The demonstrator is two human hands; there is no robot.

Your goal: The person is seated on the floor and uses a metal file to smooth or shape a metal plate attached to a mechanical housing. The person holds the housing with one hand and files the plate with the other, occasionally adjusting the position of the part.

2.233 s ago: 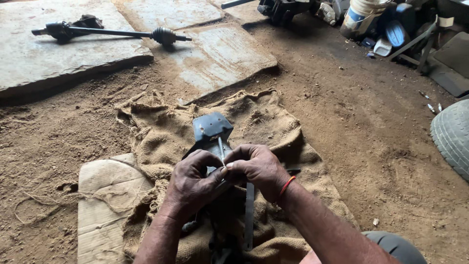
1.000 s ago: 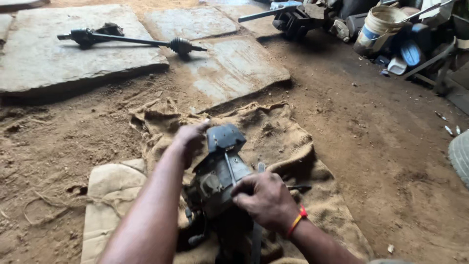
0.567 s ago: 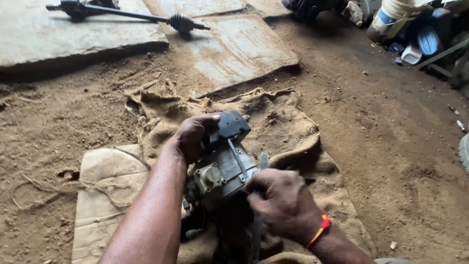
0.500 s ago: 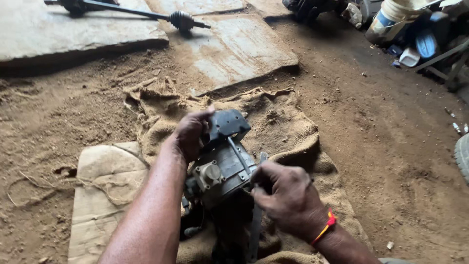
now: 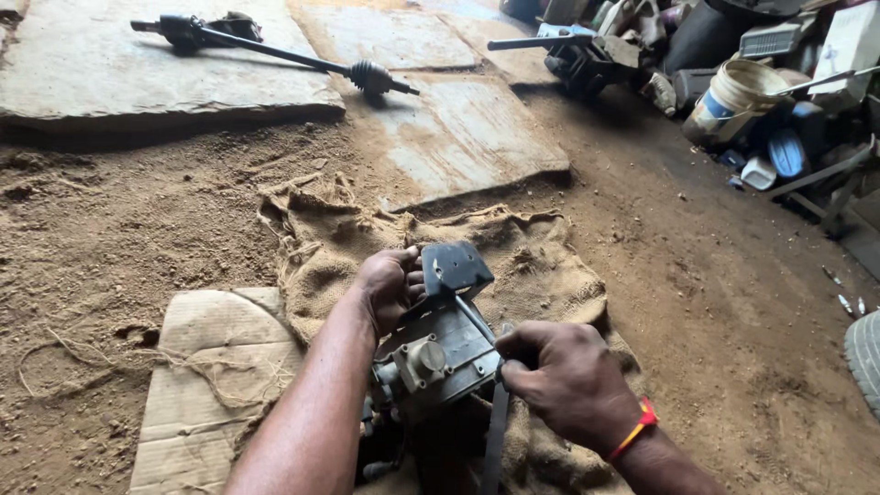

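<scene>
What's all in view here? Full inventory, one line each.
metal machine part: 1, grey with a dark bracket on top, on the sack, held between both hands
burlap sack: 1, tan, spread on the dirt under the part
cardboard sheet: 1, pale brown, lower left, partly under the sack
axle shaft: 1, black, lying on the slab, top left
stone slabs: several, grey-brown, along the top
bucket: 1, white with a blue band, upper right in the junk pile
junk pile: mixed parts, dark, top right
tyre: 1, grey, only its edge shows at right
dirt floor: brown, all around
left hand: grip on the dark bracket
right hand: red-and-yellow wristband, grip at the part's right side
</scene>
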